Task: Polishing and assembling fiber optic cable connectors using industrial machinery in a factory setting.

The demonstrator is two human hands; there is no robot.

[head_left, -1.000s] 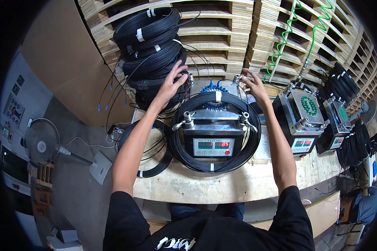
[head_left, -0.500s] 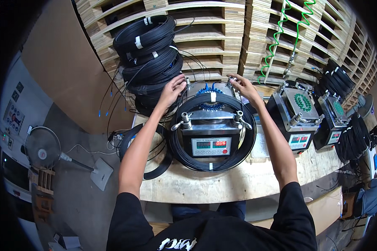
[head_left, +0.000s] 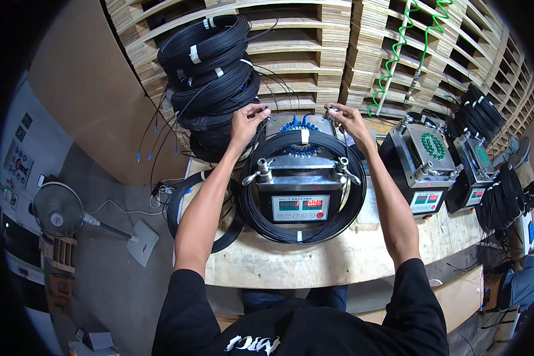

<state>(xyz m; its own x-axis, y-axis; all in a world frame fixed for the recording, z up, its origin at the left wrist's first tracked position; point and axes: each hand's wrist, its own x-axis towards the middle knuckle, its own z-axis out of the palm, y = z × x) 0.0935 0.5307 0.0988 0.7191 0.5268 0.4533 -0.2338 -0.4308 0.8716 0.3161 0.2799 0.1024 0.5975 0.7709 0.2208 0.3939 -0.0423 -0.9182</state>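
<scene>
One wooden table (head_left: 314, 267) occupies the foreground. One loose coil (head_left: 236, 224) lies on it to the left, partly behind the left forearm. One black cable coil (head_left: 355, 202), with two white ties visible, encircles the front of the near machine (head_left: 302, 178), at the middle of the table. Within this loop are one display panel (head_left: 300, 209) and two front knobs (head_left: 265, 169), both fitted with levers. Blue connectors (head_left: 302, 126) form a ring on the machine; their number cannot be told.

The left hand (head_left: 248, 126) is closed by thumb and fingers on the left rear knob (head_left: 266, 109). The right hand (head_left: 349, 123) pinches the right rear knob (head_left: 330, 108).

Two side machines (head_left: 418, 160) stand to the right. Behind the table are one coil stack (head_left: 213, 89), two green spiral hoses (head_left: 437, 24) and piled wooden pallets (head_left: 368, 59).
</scene>
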